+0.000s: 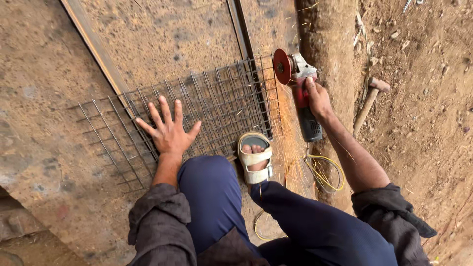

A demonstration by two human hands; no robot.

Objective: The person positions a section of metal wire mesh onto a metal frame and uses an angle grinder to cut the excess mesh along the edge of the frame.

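Rusty steel wire mesh panel (217,106) lies flat on the concrete floor (44,98), its long axis running from 8 o'clock to 2 o'clock. The left hand (170,132) presses on it with fingers spread wide. At the panel's 2 o'clock corner the right hand (318,98), the nearer one, grips a red-bodied angle grinder (300,93), body along 12–6, its red disc (282,66) throwing sparks. A sandalled foot (255,157) pins the near edge.

We see an outdoor place in daylight. The ground (162,34) on the left is flat, dusty concrete. On the right lies loose brown soil (423,113) with small stones, where a hammer (369,103) rests.
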